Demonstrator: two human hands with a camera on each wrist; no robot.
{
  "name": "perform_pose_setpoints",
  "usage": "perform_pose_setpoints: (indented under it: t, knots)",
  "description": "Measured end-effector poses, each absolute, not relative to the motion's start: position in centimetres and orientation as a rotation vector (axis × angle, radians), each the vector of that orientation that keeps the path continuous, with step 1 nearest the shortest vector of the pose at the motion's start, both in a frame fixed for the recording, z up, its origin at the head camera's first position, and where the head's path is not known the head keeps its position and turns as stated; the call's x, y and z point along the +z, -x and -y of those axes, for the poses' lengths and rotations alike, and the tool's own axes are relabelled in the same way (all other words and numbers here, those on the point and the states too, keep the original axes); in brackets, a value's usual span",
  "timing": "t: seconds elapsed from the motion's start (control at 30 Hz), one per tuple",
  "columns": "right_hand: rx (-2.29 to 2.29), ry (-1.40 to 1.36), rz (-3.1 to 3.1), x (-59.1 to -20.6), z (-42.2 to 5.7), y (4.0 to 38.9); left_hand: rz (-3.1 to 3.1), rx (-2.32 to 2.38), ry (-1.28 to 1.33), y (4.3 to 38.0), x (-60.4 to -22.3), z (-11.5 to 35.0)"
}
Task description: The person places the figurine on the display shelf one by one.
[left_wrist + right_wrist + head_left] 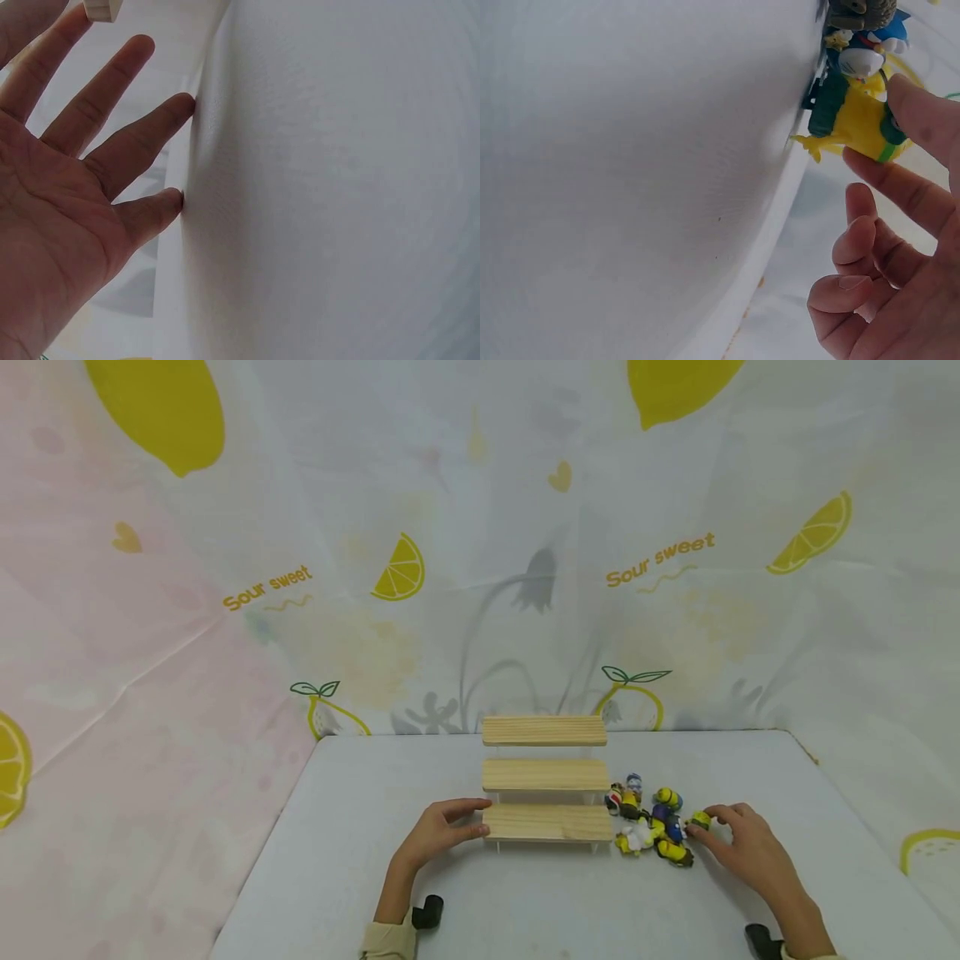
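Note:
My left hand (441, 833) is at the left end of a three-tier wooden display shelf (547, 821), thumb and index finger touching the lowest board. In the left wrist view its fingers (124, 64) are spread nearly straight, the index tip at the board's corner (103, 10). With thumb and index finger, my right hand (753, 852) pinches a small yellow and green toy figurine (700, 820). The right wrist view shows that figurine (862, 124) tilted on its side, close over the table; the other fingers (855, 244) curl loosely below.
Several small toy figurines, among them a white one (639, 836) and a yellow one (675, 852), lie clustered between the shelf and my right hand. They stand on a white-covered table (540, 902). A lemon-printed cloth (487, 527) hangs behind its back edge.

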State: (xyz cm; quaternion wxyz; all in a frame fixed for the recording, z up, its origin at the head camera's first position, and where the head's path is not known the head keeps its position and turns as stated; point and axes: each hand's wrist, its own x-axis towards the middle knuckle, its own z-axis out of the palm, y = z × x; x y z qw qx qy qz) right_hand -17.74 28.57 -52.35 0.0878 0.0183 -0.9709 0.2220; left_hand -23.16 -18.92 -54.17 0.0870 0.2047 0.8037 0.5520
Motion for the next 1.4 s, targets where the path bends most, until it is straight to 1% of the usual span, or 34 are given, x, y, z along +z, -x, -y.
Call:
perform_pose_setpoints:
  t: [0.2,0.57,0.97,1.4]
  knots:
    - [0.669,-0.026,2.928,-51.4,-28.7,17.5,-2.396,1.644,-0.605,23.1,-54.2,18.9]
    - [0.632,-0.095,2.906,-48.5,-28.1,17.1,-2.391,1.649,-0.584,22.9,-53.9,18.7]
    - [0.615,-0.242,2.852,-46.0,-25.1,17.0,-2.402,1.640,-0.659,23.0,-54.2,18.9]
    - [0.747,-0.359,2.795,-44.3,-21.3,18.4,-2.376,1.671,-0.630,22.8,-53.8,18.8]
